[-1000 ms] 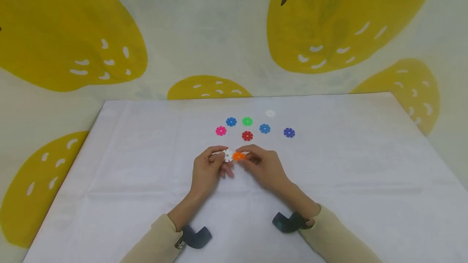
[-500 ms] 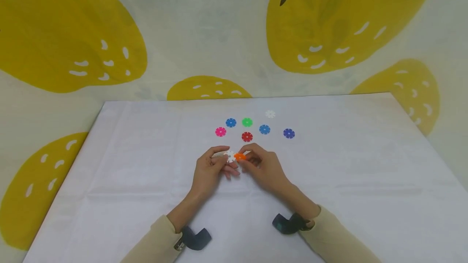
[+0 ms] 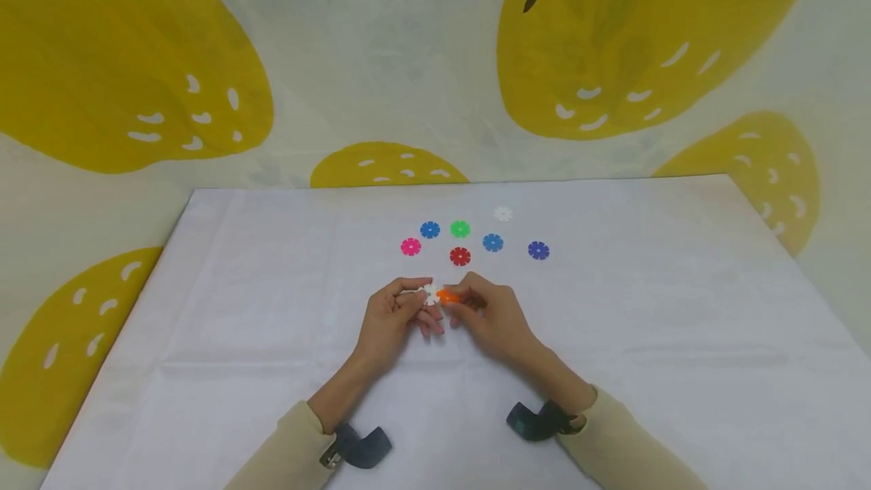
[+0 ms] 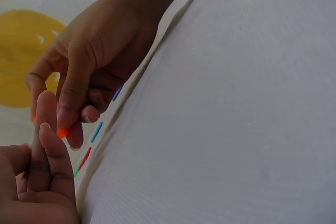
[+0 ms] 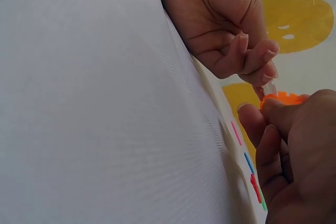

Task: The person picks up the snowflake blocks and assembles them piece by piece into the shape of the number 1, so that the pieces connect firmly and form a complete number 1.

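Head view, left hand (image 3: 388, 324): thumb and fingers pinch a white disc (image 3: 432, 294).
Head view, right hand (image 3: 500, 317): thumb and fingers pinch an orange disc (image 3: 447, 296).
Head view, held discs: between both hands, edges meeting; slot engagement cannot be told.
Head view, loose discs: pink disc (image 3: 411, 246), dark blue disc (image 3: 430, 230), green disc (image 3: 460, 229), red disc (image 3: 460, 256), light blue disc (image 3: 493, 243), violet disc (image 3: 539, 250) and pale disc (image 3: 503, 214) lie apart on the table (image 3: 258, 278), beyond the hands.
Left wrist view, orange disc: partly visible at the right thumb; left hand's fingers obscure the white disc.
Right wrist view, orange disc: notched edge exposed above the right thumb, just beside the left fingertips.
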Demonstrator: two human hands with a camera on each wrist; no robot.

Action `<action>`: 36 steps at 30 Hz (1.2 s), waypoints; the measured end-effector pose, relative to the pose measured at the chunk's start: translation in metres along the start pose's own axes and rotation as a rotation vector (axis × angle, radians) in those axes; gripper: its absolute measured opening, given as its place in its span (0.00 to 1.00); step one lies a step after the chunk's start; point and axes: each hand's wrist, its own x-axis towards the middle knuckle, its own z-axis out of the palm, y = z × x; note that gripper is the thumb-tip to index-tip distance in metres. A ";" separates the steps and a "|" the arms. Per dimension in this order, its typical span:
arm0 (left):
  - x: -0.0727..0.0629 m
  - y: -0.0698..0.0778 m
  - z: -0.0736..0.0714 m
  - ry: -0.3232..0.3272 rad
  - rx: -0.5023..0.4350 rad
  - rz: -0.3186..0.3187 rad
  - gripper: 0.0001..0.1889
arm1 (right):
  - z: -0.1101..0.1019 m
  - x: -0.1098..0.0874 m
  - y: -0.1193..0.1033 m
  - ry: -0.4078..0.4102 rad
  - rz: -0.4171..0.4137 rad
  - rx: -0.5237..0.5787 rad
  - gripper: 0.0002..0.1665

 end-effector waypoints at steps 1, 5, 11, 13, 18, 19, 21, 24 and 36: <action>0.000 0.000 0.000 -0.003 -0.010 -0.001 0.16 | 0.000 0.000 0.001 -0.002 -0.004 0.006 0.09; 0.000 0.000 0.002 -0.014 -0.040 -0.011 0.16 | 0.001 0.000 0.002 -0.003 -0.012 0.022 0.08; -0.001 0.004 0.004 -0.015 -0.059 -0.036 0.16 | 0.001 0.001 0.001 -0.004 -0.018 0.053 0.09; -0.001 0.004 0.004 -0.012 -0.069 -0.048 0.16 | 0.001 0.001 0.001 -0.009 -0.011 0.072 0.09; -0.001 0.004 0.003 -0.011 -0.113 -0.049 0.16 | 0.001 0.002 -0.001 -0.018 0.024 0.101 0.09; 0.000 0.004 0.003 -0.006 -0.122 -0.047 0.15 | 0.000 0.002 -0.001 -0.019 0.031 0.107 0.10; 0.000 0.003 0.003 0.014 -0.124 -0.045 0.15 | 0.000 0.002 -0.002 -0.023 0.045 0.124 0.11; 0.001 0.002 0.004 0.045 -0.146 -0.052 0.14 | -0.002 0.003 -0.002 -0.022 0.058 0.135 0.13; 0.000 0.002 0.005 0.057 -0.190 -0.048 0.14 | -0.010 0.004 -0.029 -0.009 0.060 0.049 0.14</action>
